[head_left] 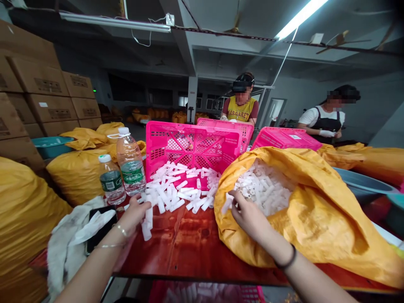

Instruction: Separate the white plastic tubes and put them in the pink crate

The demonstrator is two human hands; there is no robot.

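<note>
My left hand is at the left end of a loose pile of short white plastic tubes on the red table. Its fingers are closed on white tubes that hang below them, slightly blurred. At the near left rim of an open yellow sack, my right hand pinches a white tube. Many more white tubes fill the sack's mouth. Behind the pile, a pink plastic crate lies tipped on its side, its opening toward me.
Two water bottles and a white cloth with a dark phone-like object are at the left. Full yellow sacks and cardboard boxes stand beyond. Two co-workers work behind more pink crates. Below the table edge is another crate of tubes.
</note>
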